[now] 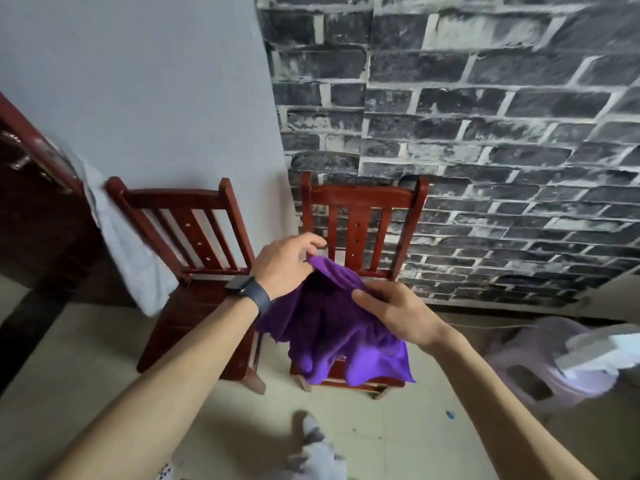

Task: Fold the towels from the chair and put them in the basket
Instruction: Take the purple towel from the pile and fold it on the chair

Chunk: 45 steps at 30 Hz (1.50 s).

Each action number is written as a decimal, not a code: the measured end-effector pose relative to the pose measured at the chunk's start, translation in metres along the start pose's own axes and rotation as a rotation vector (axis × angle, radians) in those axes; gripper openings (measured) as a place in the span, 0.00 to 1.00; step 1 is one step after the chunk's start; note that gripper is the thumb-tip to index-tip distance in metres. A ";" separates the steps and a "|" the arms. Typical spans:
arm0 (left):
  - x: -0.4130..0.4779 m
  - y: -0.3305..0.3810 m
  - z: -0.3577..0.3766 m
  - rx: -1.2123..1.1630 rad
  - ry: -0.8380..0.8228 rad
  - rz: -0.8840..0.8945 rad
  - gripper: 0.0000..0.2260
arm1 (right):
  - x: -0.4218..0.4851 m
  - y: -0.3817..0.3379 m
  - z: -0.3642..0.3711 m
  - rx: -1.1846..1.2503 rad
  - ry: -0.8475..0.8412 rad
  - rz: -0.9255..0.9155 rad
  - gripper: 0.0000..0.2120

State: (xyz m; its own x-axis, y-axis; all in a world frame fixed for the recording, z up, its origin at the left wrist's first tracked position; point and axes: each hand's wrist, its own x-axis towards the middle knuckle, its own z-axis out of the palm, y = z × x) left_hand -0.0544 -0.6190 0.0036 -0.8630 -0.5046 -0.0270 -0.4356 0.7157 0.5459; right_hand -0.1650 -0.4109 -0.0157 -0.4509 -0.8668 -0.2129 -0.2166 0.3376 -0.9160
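A purple towel [339, 337] hangs crumpled in the air in front of the right red wooden chair [363, 216], covering most of its seat. My left hand [282, 266], with a dark watch on the wrist, pinches the towel's top edge at the left. My right hand [391, 311] grips the same top edge further right. A light grey towel [128, 251] drapes over the left corner of the left red chair [194, 237]. No basket is in view.
A dark red table [31, 188] stands at the left. A pale plastic stool [540, 358] with a white object [602, 351] on it is at the right. The brick-pattern wall rises behind the chairs. My leg and foot [311, 441] show at the bottom.
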 end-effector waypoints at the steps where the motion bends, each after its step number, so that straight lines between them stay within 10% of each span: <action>1: -0.007 -0.006 0.001 0.056 0.118 -0.070 0.22 | 0.002 -0.005 0.013 0.195 0.009 0.035 0.21; 6: -0.063 -0.049 0.040 -0.663 0.230 -0.720 0.31 | 0.018 -0.033 0.056 0.850 -0.086 0.241 0.06; 9: -0.105 -0.083 0.069 -0.962 0.049 -0.985 0.11 | 0.026 -0.038 0.078 0.968 -0.157 0.308 0.09; 11: -0.127 -0.109 0.086 -1.021 -0.160 -1.082 0.20 | 0.031 -0.038 0.093 1.024 -0.154 0.343 0.15; 18: -0.128 -0.179 0.072 -1.135 -0.492 -1.016 0.18 | 0.048 -0.037 0.145 1.133 0.057 0.378 0.17; 26: -0.101 -0.287 -0.007 -0.922 -0.125 -0.783 0.20 | 0.056 -0.019 0.194 1.013 0.349 0.546 0.19; 30: -0.087 -0.316 -0.044 -0.989 -0.193 -0.776 0.26 | 0.071 -0.010 0.212 0.732 0.515 0.627 0.07; 36: -0.095 -0.332 -0.081 -0.905 -0.547 -0.815 0.17 | 0.092 -0.007 0.214 -0.079 0.425 0.620 0.16; 45: -0.087 -0.330 -0.083 -0.893 -0.049 -0.807 0.16 | 0.105 0.013 0.201 -0.122 0.589 0.675 0.14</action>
State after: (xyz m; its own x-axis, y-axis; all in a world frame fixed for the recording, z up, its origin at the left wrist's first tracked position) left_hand 0.1855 -0.8516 -0.1054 -0.4406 -0.6203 -0.6490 -0.5397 -0.3946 0.7436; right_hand -0.0405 -0.5711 -0.1183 -0.8784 -0.1534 -0.4526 0.1796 0.7717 -0.6101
